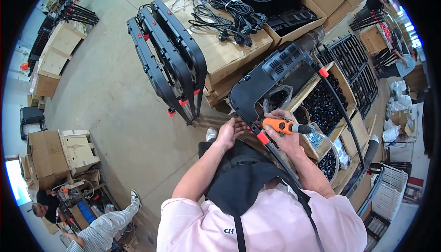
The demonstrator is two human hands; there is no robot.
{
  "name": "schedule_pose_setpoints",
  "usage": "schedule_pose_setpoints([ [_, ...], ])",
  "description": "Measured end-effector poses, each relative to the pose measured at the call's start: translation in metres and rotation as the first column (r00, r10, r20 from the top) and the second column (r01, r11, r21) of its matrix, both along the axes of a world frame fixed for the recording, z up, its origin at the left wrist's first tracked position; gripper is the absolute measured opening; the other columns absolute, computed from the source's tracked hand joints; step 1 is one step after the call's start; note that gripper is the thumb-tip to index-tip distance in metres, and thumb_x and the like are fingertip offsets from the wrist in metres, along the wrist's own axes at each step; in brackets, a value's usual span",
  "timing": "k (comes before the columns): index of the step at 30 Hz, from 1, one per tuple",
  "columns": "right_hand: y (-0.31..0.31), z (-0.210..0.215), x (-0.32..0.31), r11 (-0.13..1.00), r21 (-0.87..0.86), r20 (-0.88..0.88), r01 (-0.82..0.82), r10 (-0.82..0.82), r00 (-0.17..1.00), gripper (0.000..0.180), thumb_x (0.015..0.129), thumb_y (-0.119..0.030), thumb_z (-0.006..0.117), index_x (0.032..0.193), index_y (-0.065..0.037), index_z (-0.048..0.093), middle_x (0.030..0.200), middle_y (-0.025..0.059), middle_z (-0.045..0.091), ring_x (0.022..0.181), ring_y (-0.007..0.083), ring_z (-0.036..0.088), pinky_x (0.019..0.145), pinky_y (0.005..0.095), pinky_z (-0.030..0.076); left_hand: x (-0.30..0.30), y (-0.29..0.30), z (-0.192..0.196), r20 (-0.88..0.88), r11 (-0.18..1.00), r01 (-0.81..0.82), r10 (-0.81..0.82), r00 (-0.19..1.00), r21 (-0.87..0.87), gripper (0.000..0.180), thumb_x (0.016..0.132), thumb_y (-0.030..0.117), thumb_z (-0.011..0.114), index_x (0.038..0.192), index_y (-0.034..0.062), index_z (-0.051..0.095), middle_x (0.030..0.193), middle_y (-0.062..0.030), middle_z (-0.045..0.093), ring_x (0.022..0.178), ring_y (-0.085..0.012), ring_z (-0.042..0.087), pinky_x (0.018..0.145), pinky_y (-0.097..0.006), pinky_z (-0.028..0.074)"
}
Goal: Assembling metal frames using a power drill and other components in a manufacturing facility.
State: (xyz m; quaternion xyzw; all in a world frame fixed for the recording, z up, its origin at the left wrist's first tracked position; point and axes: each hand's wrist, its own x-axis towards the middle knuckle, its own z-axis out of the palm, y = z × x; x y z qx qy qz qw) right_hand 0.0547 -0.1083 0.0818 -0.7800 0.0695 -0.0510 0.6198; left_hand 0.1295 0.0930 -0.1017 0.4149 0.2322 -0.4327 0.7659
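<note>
My right hand (285, 132) grips an orange air screwdriver (277, 125) with a clear hose (334, 144) trailing from its black rear end. Its front end points left, at the corner joint of a black tubular frame (345, 114) with a black plastic housing (257, 84). A red clip (262, 137) sits on the tube just below that joint. Opposite the screwdriver, my left hand (227, 134) is open, its fingers stretched toward the joint. Whether the fingertips touch the frame, I cannot tell.
Beside the frame, a wooden bin (351, 93) holds many black parts and silver screws. Several similar black frames (172, 59) stand at left. Black cables (229, 15) lie on a cardboard box (236, 61). Other people work at lower left and far right.
</note>
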Motion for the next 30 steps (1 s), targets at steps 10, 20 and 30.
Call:
schedule_pose_setpoints([
  [10, -0.008, -0.004, 0.016, 0.995, 0.097, -0.075, 0.023, -0.015, 0.997, 0.051, 0.091, -0.007, 0.08, 0.133, 0.004, 0.053, 0.124, 0.0192, 0.071, 0.116, 0.0223, 0.07, 0.099, 0.0376, 0.059, -0.002, -0.037, 0.023, -0.163, 0.951, -0.129, 0.086, 0.983, -0.28, 0.061, 0.114, 0.057, 0.026, 0.145, 0.0135, 0.054, 0.139, -0.007, 0.064, 0.129, -0.0253, 0.057, 0.115, -0.045, 0.041],
  [20, 0.004, 0.005, 0.022, 0.94, -0.282, -0.088, -0.191, 0.173, 0.981, 0.053, 0.086, -0.008, 0.084, 0.132, -0.002, 0.058, 0.118, 0.0154, 0.075, 0.108, 0.025, 0.075, 0.097, 0.0362, 0.059, -0.003, -0.038, 0.021, -0.133, 0.961, -0.103, 0.07, 0.989, -0.255, 0.066, 0.112, 0.065, 0.029, 0.149, 0.0148, 0.051, 0.146, -0.0054, 0.06, 0.13, -0.0245, 0.056, 0.116, -0.046, 0.04],
  [30, 0.016, 0.021, 0.03, 0.893, -0.351, -0.114, -0.282, 0.258, 0.959, 0.047, 0.086, -0.011, 0.082, 0.13, -0.006, 0.064, 0.116, 0.0134, 0.076, 0.103, 0.0255, 0.076, 0.094, 0.0359, 0.059, -0.004, -0.039, 0.016, -0.164, 0.967, -0.115, 0.079, 0.983, -0.226, 0.065, 0.114, 0.06, 0.028, 0.147, 0.0105, 0.054, 0.15, -0.0081, 0.058, 0.133, -0.0267, 0.056, 0.117, -0.047, 0.041],
])
